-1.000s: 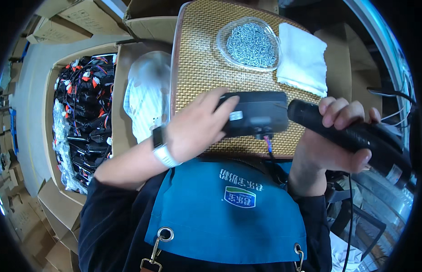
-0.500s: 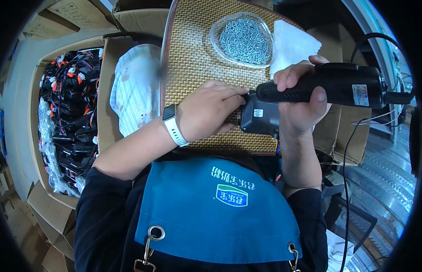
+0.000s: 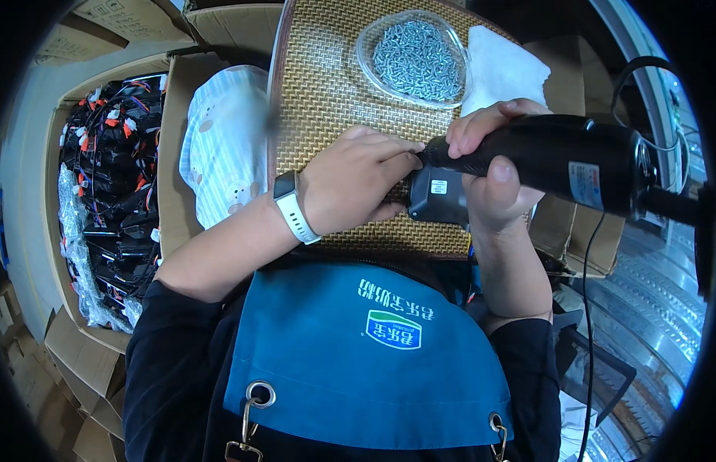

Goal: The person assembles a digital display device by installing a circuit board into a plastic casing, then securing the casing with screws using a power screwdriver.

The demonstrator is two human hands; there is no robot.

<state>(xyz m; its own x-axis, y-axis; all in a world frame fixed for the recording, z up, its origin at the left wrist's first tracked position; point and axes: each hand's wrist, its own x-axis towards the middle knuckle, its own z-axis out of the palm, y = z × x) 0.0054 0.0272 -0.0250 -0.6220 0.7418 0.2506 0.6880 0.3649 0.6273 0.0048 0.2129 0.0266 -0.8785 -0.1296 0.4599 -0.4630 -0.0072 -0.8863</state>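
Note:
My right hand [image 3: 493, 189] is wrapped round a black electric screwdriver [image 3: 550, 154], held nearly level with its nose to the left. Beneath that nose lies a black plastic housing [image 3: 426, 206] with a small white label, on the woven mat. My left hand [image 3: 354, 181] bends over the housing's left side, its fingers drawn together and their tips right at the screwdriver's nose. Whatever those fingertips pinch is hidden, and so is the bit's tip. A clear plastic tub [image 3: 366, 65] full of small silvery screws [image 3: 419, 65] stands beyond the hands.
A white foam sheet [image 3: 504, 73] lies right of the tub on the woven-mat board [image 3: 312, 85]. Left, a carton [image 3: 169, 154] borders a box of black wired parts [image 3: 115, 200]; striped cloth [image 3: 223, 146] lies beside the board. A black cable [image 3: 587, 323] hangs at the right.
The screwdriver's rear end has swung down and toward me, and its nose has shifted slightly left. My right hand has moved left with it; my left hand stays nearly in place.

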